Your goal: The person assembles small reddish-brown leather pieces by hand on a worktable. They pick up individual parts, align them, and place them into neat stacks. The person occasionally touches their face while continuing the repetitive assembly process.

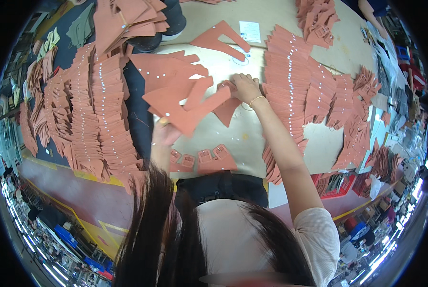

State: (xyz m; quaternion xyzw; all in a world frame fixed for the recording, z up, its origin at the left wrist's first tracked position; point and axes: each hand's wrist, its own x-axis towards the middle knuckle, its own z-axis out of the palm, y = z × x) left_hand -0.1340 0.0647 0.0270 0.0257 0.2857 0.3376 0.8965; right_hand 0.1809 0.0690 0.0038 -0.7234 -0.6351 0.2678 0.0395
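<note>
My left hand [165, 133] grips the near edge of a rust-orange cut fabric panel [185, 112], thumb on top. The panel has a notch and long arms and is held over the table. My right hand [246, 89], with a thin bracelet at the wrist, is closed on a smaller rust-orange fabric piece [227, 107] at the panel's right end; its fingertips are partly hidden. Behind the held panel lie more notched fabric panels [163, 67] with small white stickers. Closer to me, two fabric pieces with buckle-like shapes [216, 160] rest on the table.
Long overlapping rows of stickered fabric pieces lie left [104, 95] and right [288, 81]. A single notched panel [218, 36] and a white paper label [250, 31] lie farther back on the tan tabletop [242, 148]. Another person's arm [372, 16] shows at the far right.
</note>
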